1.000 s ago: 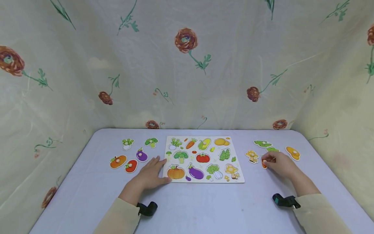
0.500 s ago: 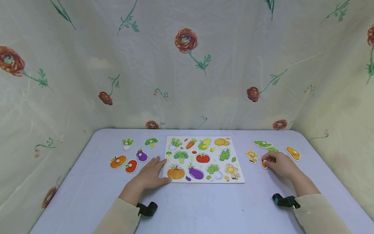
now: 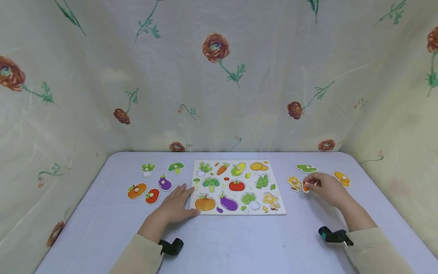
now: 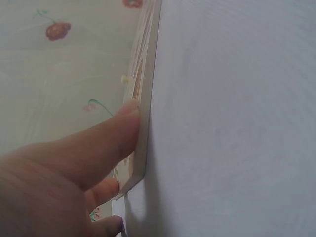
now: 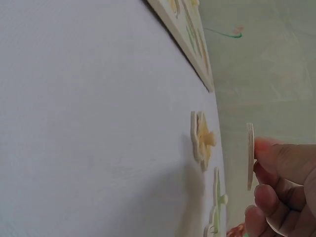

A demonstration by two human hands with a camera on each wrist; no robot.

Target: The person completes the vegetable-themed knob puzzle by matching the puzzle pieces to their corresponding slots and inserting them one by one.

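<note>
In the head view my right hand [image 3: 326, 188] pinches a small orange puzzle piece [image 3: 305, 187], apparently the carrot, mostly covered by the fingers. The right wrist view shows that thin wooden piece [image 5: 250, 157] edge-on, raised above the table. My left hand [image 3: 176, 205] rests at the near left corner of the vegetable puzzle board [image 3: 236, 211], fingers spread along its left side. In the left wrist view the thumb [image 4: 106, 140] lies against the board's edge. A corn piece [image 3: 236, 172] with a knob sits in the board. Beside the right hand lies a mushroom piece [image 3: 293, 182].
Further right are a pea pod piece [image 3: 302, 167] and a yellow potato-like piece [image 3: 343, 180]. Left of the board lie several pieces, among them a pumpkin [image 3: 134, 192], a tomato [image 3: 149, 198] and an eggplant [image 3: 164, 186]. A flowered curtain [image 3: 260, 114] surrounds the table.
My right hand has shifted slightly left and up with the orange piece, bringing it close to the mushroom piece in the head view. The left hand stays on the board.
</note>
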